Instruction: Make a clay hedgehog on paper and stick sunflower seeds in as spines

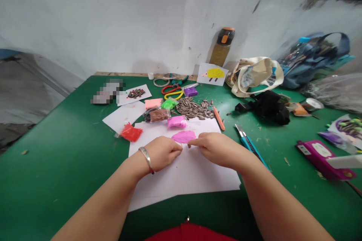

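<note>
1. Pink clay (183, 136) mid-frame, on paper (183, 175).
2. Left hand (161, 153) curled, right hand (216, 147) index out at clay; can't tell if either grips.
3. Probably soft, light; I'd handle by edges.

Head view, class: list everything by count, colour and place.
Table: 1, green, centre
Wall: 1, white, back
Paper: several, white, centre and left
Oval: 1, pink, centre
Packets: several, mixed, mostly centre
Seeds: many, grey, centre
Scissors: count unclear, red/yellow, back
Stick: 1, orange, beside seeds
Knife: 1, blue, right
Drawing: 1, yellow, back
Flask: 1, amber, back
Tote: 1, cream, right
Handbag: 1, blue, right
Bundle: 1, black, right
Box: 1, magenta, right
Bracelet: 1, silver, left wrist
Left hand: 1, bare, on paper
Right hand: 1, bare, by oval
</note>
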### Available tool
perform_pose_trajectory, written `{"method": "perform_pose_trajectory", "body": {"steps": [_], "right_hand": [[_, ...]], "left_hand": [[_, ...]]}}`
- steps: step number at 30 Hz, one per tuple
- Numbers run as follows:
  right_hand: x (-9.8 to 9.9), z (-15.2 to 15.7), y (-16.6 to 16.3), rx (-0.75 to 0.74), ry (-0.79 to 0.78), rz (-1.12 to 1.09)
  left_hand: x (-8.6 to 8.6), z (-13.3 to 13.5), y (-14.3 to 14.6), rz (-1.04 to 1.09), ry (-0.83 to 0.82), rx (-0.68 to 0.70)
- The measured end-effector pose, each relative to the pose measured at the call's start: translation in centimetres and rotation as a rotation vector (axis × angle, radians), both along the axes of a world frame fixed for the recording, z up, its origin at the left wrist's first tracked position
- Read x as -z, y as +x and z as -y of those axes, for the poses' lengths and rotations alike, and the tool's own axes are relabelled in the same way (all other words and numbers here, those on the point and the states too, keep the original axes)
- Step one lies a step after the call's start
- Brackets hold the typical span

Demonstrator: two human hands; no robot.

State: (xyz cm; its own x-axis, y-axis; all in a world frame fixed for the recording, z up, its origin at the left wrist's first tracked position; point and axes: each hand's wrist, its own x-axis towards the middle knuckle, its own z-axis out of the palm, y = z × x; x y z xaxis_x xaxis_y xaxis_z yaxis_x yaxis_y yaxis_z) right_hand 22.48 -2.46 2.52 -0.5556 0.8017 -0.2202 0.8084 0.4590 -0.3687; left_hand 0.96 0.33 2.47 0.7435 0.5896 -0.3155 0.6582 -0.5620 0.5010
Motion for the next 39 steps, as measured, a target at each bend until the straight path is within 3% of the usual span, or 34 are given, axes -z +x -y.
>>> {"method": "perform_pose_trajectory", "body": {"steps": [39], "right_hand": [[0.04, 0.32, -0.05, -0.043, 0.018, 0.043]], "left_hand": [[-0.19, -0.09, 0.09, 0.003, -0.001, -0.007]]}}
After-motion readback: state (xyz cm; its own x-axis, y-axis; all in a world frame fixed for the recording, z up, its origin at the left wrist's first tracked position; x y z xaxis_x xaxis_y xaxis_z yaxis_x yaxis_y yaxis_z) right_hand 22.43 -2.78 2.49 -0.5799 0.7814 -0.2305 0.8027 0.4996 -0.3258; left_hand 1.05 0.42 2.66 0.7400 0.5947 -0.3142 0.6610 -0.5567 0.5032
